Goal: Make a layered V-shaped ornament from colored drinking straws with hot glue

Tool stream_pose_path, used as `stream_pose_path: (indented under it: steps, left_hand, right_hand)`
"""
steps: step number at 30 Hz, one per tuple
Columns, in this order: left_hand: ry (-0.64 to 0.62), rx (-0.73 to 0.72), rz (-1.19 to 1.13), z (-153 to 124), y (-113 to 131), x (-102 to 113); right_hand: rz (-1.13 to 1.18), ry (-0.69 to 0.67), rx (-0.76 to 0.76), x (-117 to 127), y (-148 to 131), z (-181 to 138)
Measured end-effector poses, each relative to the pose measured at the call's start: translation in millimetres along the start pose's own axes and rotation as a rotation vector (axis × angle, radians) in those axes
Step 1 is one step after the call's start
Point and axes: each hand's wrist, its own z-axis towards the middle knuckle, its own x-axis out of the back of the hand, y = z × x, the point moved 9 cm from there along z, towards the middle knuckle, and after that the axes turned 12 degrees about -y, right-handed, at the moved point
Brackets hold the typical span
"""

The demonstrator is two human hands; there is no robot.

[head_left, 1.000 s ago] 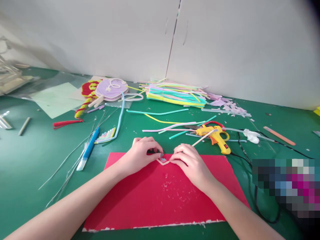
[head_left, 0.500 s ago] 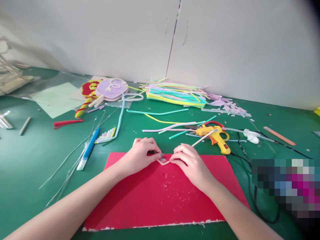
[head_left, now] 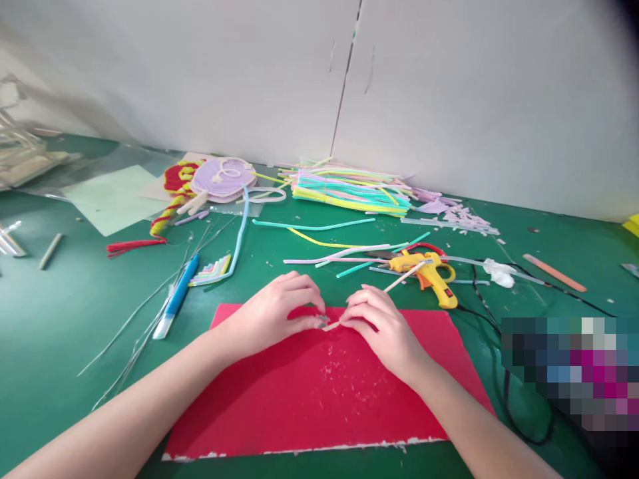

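Over the far part of a red board, a pale pipe cleaner runs between my hands, its loose tail sticking up past my right knuckles. My right hand pinches it between thumb and fingertips. Close beside it on the left, my left hand has thumb and index finger at the bent end of the pipe cleaner, where a small greyish piece shows. My fingers partly cover that end, and it is too small to make out fully.
A yellow glue gun with a dark cord and red-handled scissors lie right. Bundled pipe cleaners are at the back. To the left are a blue pen-like tool, thin wires, a striped pipe-cleaner piece and a purple round craft.
My left fingers have shifted slightly and the index finger has lifted a little from the thumb, covering more of the bent end. My right hand stays almost still.
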Motion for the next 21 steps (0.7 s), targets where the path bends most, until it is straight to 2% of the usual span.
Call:
stream_pose_path:
  steps: [4, 12, 21]
  left_hand:
    - [-0.022, -0.062, 0.108, -2, 12, -4]
    - [0.001, -0.058, 0.184, -1, 15, -8]
    - [0.113, -0.103, 0.266, -9, 21, -1]
  right_hand:
    - [0.003, -0.001, 0.023, 3, -4, 1]
    - [-0.126, 0.024, 0.021, 9, -20, 0]
    - [-0.178, 0.118, 0.039, 21, -33, -3]
